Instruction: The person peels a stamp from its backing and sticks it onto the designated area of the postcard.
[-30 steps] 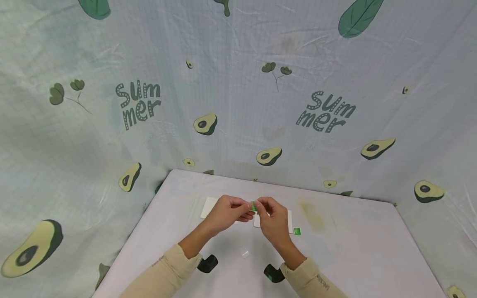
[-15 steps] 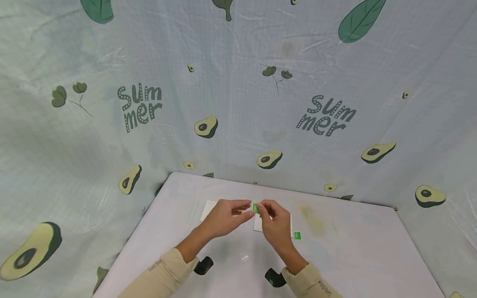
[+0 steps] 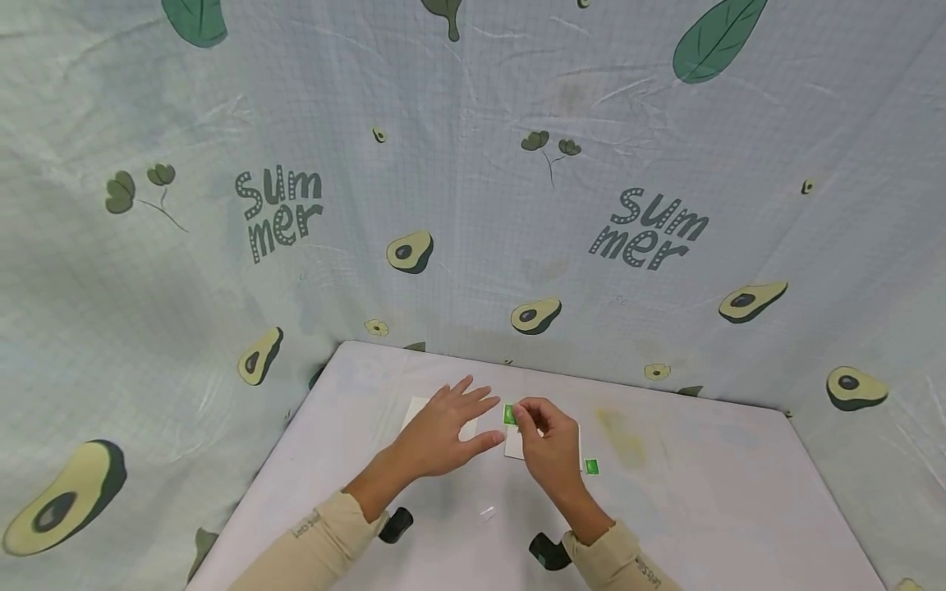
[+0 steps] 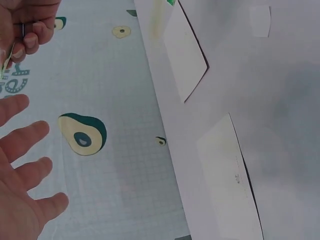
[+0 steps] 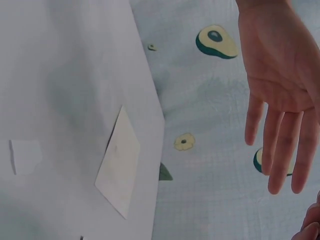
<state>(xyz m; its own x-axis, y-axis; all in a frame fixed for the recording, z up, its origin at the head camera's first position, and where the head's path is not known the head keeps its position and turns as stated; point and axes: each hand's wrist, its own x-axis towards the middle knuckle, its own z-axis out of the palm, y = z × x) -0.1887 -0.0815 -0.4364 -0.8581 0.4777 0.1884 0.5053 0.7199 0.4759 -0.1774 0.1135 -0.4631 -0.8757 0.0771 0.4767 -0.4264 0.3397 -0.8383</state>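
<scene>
My right hand (image 3: 550, 443) pinches a small green square piece (image 3: 510, 414), possibly a sticker, between thumb and fingers above the table. Its thin edge shows beside the right fingers in the left wrist view. My left hand (image 3: 439, 433) is just left of it, fingers straight and spread, holding nothing; the right wrist view shows its palm (image 5: 282, 82). Under the hands lie two white cards: a left card (image 4: 227, 175), partly covered by my left hand in the head view, and a right card (image 4: 185, 50). Another green square (image 3: 592, 467) lies by the right card's near corner.
A small whitish, partly clear scrap (image 3: 488, 513) lies on the white table (image 3: 709, 484) nearer to me. Black wrist cameras (image 3: 549, 552) hang by both sleeves. A patterned cloth (image 3: 473, 164) rises behind the table. The tabletop has a yellowish stain (image 3: 619, 432).
My left hand has come away from the green square, moved slightly left and spread its fingers. My right hand keeps its pinch on the square and has hardly moved.
</scene>
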